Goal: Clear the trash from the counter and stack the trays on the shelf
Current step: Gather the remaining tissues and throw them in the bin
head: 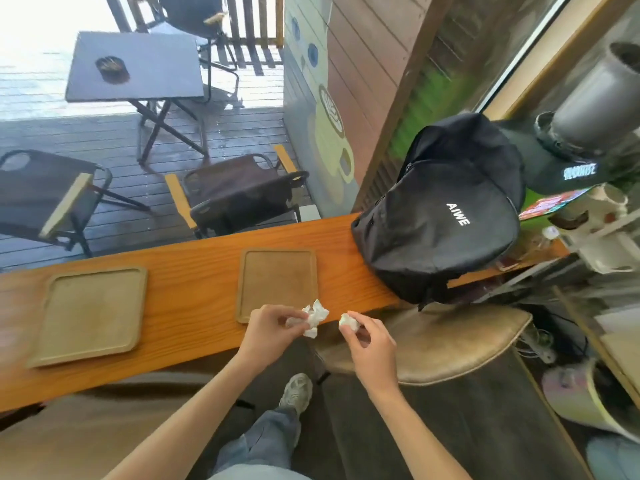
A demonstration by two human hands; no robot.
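Left hand (273, 323) and right hand (370, 341), each pinched shut on a crumpled napkin (316, 317) above the counter (194, 271) edge at 6 o'clock; trays (277, 282) wait behind; best keep both wads tightly balled until binned.

The left hand (268, 329) covers the near corner of the tray (277, 282) beyond it. The stool (450, 344) beside the right hand (372, 346) slips partly under the black backpack (440, 216). Everything far right of that hand blurs.

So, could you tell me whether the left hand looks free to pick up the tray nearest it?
Probably not yet: the left hand is at the near tray, but its fingers are closed on a crumpled napkin.
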